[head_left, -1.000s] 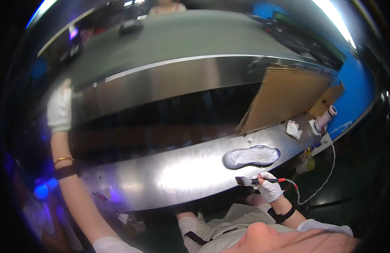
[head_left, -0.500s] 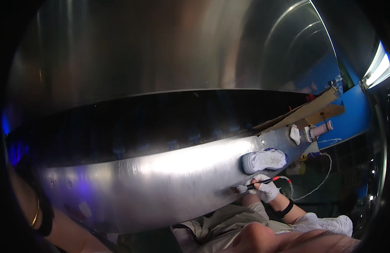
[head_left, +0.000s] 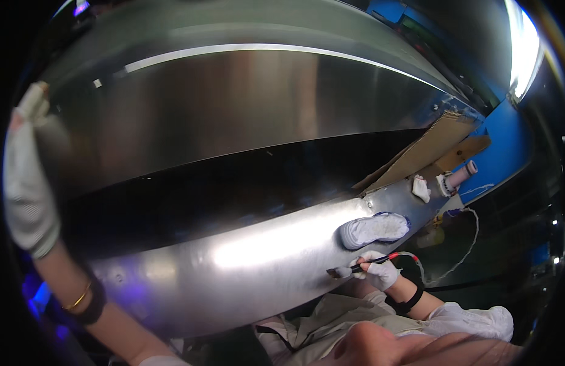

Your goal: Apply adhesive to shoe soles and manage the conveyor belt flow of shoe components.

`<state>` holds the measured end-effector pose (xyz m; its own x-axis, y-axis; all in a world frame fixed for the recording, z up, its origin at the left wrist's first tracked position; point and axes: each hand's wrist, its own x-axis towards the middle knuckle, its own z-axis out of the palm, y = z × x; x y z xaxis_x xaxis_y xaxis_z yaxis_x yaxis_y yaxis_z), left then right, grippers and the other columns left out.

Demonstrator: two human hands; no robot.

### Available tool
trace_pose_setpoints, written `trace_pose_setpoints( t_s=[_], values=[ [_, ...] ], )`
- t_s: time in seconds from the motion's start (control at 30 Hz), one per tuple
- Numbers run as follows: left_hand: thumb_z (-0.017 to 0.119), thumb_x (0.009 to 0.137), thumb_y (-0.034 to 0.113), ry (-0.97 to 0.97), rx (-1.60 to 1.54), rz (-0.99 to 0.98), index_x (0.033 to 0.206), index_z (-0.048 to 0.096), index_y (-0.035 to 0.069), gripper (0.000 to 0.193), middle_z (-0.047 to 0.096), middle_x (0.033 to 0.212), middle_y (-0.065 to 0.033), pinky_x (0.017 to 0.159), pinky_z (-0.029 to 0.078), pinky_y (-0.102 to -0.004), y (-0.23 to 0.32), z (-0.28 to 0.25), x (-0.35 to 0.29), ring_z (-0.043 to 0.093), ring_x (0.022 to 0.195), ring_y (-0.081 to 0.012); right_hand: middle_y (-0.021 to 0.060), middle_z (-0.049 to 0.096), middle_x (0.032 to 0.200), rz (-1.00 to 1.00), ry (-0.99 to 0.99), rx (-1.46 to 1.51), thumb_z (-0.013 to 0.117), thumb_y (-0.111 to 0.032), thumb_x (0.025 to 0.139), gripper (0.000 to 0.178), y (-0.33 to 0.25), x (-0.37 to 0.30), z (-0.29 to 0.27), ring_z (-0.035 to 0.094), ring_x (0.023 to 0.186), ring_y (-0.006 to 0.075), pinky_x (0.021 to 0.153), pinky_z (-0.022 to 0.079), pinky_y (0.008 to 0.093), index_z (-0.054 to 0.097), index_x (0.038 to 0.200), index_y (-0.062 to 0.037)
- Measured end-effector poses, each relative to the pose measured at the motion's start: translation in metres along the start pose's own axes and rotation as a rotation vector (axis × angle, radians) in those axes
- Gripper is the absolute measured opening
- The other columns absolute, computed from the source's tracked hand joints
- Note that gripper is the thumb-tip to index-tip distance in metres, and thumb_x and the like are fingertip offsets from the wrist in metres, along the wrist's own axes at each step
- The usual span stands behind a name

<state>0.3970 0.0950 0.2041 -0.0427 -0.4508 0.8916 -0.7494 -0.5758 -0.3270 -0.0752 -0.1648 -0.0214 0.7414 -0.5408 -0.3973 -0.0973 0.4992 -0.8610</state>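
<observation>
Just beyond the right hand (head_left: 380, 272), its grip closed on a brush (head_left: 355, 268), lies a shoe sole (head_left: 374, 229).

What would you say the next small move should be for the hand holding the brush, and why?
Probably a short move of the brush toward the shoe sole. The gloved right hand holds the brush low over the steel bench, its bristles just short of the sole lying upside down beside it. The left hand is raised far off, touching neither.
</observation>
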Motion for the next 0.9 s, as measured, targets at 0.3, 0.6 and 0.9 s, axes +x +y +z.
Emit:
trace_pose_setpoints(
  t_s=[0.3, 0.6, 0.9],
  values=[
    [0.052, 0.085, 0.026, -0.338, -0.209, -0.503, 0.104, 0.066, 0.008, 0.03, 0.065, 0.106, -0.0111, 0.088, 0.046, -0.0348, 0.017, -0.027, 0.035, 0.06, 0.099, -0.0281, 0.0135, 0.063, 0.092, -0.203, -0.009, 0.067, 0.061, -0.007, 0.083, 0.013, -0.014, -0.032, -0.012, 0.061, 0.072, 0.0185, 0.059, 0.049, 0.0243, 0.058, 0.095, -0.0025],
    [0.057, 0.078, 0.026, -0.695, 0.607, -0.925, 0.138, 0.031, 0.013, 0.067, 0.032, 0.144, -0.0077, 0.098, 0.039, -0.0388, -0.119, -0.051, 0.03, 0.038, 0.128, -0.0271, 0.0146, 0.064, 0.091, -0.268, -0.036, 0.143, 0.059, -0.005, 0.083, 0.012, -0.001, -0.038, -0.03, 0.06, 0.065, 0.0183, 0.056, 0.049, 0.0251, 0.057, 0.095, -0.0032],
    [0.049, 0.081, 0.015, -0.854, 0.566, -0.622, 0.141, 0.03, 0.022, 0.064, 0.036, 0.143, -0.0047, 0.106, 0.025, -0.0481, -0.207, -0.01, 0.023, 0.033, 0.132, -0.024, 0.0123, 0.06, 0.091, -0.183, 0.024, 0.142, 0.058, -0.008, 0.083, 0.016, 0.005, -0.011, -0.009, 0.058, 0.071, 0.0193, 0.06, 0.047, 0.0254, 0.054, 0.097, -0.0046]
  ],
)
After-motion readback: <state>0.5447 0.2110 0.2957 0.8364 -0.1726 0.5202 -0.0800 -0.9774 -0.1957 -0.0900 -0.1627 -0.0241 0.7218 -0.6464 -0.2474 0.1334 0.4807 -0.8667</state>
